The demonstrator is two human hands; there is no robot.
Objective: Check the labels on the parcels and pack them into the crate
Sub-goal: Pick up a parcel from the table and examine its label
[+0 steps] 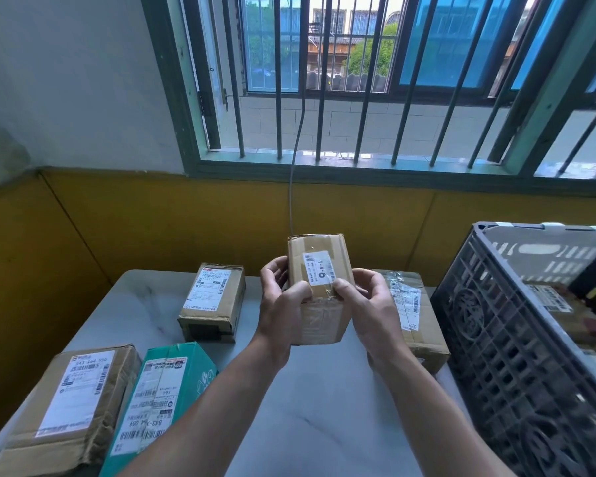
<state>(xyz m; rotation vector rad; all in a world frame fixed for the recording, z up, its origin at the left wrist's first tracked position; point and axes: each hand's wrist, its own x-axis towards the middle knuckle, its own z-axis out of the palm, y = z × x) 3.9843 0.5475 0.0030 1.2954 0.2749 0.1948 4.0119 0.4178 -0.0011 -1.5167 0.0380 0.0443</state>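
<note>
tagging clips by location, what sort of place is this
Probably a small parcel sorting room: labelled brown cardboard parcels on a white marbled table, a dark grey plastic lattice crate, a barred window.

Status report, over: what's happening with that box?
Left hand and right hand grip small parcel, label up. Crate at right, parcels inside. Another parcel lies between.

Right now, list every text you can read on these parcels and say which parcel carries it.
"1-4-6": white label on the held parcel.
"843 464", last digits unsure: brown parcel, near left.
"843-X64 059", upside down: teal box.
Too small to read: labels on the middle parcel and the far-right parcel beside the crate.
</note>
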